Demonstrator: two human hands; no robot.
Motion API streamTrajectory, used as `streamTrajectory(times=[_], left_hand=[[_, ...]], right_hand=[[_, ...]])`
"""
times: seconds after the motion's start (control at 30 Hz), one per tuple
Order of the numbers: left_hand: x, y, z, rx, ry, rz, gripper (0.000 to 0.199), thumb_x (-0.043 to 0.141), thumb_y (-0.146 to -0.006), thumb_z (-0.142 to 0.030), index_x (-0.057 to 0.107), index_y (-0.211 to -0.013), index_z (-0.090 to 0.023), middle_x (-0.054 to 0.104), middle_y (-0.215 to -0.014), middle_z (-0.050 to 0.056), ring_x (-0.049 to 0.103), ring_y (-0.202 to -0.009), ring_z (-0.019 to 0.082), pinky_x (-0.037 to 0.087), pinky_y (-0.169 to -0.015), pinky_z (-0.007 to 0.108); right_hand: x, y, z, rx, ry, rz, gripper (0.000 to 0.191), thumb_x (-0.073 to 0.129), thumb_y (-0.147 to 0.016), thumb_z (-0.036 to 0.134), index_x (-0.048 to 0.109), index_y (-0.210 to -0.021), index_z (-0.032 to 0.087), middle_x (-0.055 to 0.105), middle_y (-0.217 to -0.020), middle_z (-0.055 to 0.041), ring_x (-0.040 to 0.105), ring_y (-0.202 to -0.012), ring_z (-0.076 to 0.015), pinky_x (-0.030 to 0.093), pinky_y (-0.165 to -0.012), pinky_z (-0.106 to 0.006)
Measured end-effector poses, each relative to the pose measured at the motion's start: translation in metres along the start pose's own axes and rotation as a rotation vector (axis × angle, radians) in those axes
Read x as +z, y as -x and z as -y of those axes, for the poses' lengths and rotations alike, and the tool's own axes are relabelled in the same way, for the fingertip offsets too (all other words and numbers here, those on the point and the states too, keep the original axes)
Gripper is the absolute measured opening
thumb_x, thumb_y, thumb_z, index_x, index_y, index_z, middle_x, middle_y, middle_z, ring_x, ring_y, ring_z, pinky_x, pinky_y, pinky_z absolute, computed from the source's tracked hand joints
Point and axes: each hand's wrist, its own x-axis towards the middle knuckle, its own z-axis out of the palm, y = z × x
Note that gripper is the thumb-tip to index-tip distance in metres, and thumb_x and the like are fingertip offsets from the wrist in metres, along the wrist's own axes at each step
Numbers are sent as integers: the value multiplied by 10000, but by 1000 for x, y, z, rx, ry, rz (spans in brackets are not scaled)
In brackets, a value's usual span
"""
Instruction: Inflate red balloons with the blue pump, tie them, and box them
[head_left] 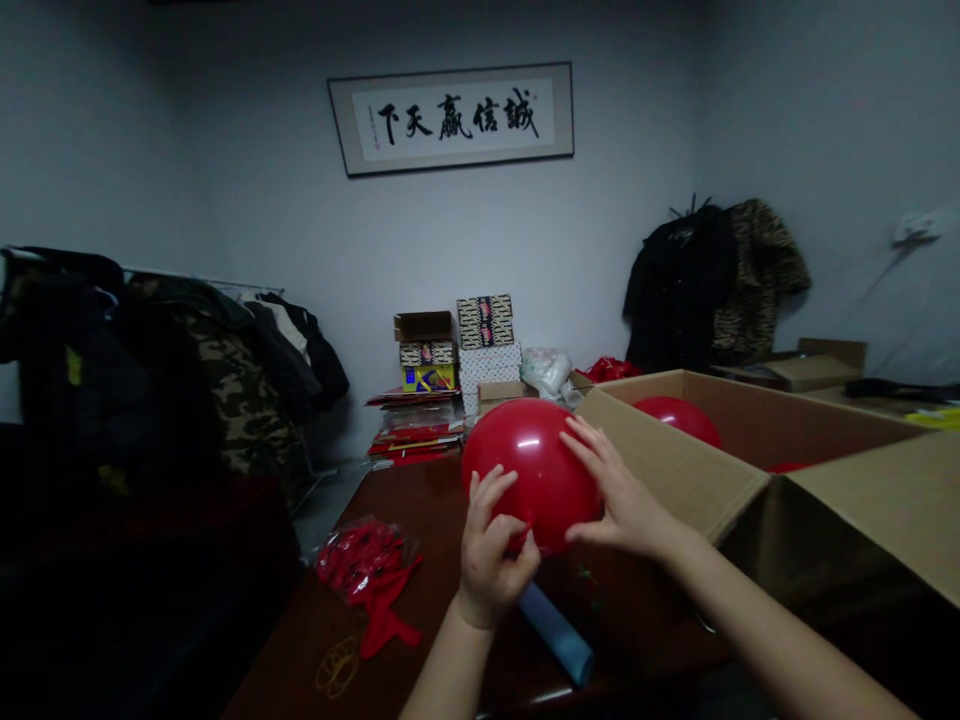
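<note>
An inflated red balloon [536,455] is between my hands above the dark table [420,490]. My left hand [491,555] pinches the balloon's neck between thumb and forefinger, its other fingers resting against the near left side. Spread over the balloon's right side, my right hand [615,490] has its fingers apart, touching the surface. Below the balloon lies a blue tube-shaped object [556,632], partly hidden by my left hand. To the left are a clear bag of red balloons [364,555] and some loose flat red balloons [386,615].
An open cardboard box [675,455] on the right holds another inflated red balloon [679,418]. Thin yellow loops [337,667] lie at the table's front left. Stacked boxes [487,350] and red folders [416,425] stand at the back. Clothes [240,370] hang on a rack at left.
</note>
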Motion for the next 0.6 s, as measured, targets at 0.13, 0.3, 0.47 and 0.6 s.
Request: streamTrajectory(times=[0.13,0.3,0.47,0.6], left_hand=[[12,-8,-8,29,64,7,175,526,-672,-35,527,-756,-189,505,-1253,90,433,-1209,271,287,-1015,592],[16,-17,-21,98,31,86,125,529,-686,-75,548,-727,-192,520,-1246,87,452,-1191,253,257,-1038,569],[16,-27,-30,171,-70,199,80,542,-714,-134,585,-732,-200,518,-1265,83,422,-1219,252,207,-1062,553],[20,-35,-38,222,-117,237,97,530,-729,-145,600,-758,-205,530,-1259,79,417,-1222,248,180,-1067,555]], right_hand=[[-7,-1,13,-119,142,94,974,650,-607,626,225,-1391,236,131,-1482,-128,100,-1345,-344,64,-1056,-605],[-9,6,15,-161,263,59,816,647,-681,494,280,-1372,264,126,-1486,-114,90,-1345,-348,91,-1034,-633],[-24,10,13,-212,359,-10,571,618,-744,401,438,-1274,288,171,-1481,-87,119,-1343,-335,117,-1026,-636],[-40,13,12,-265,381,-102,387,615,-763,330,551,-1144,304,222,-1470,-52,180,-1333,-317,140,-1028,-628]])
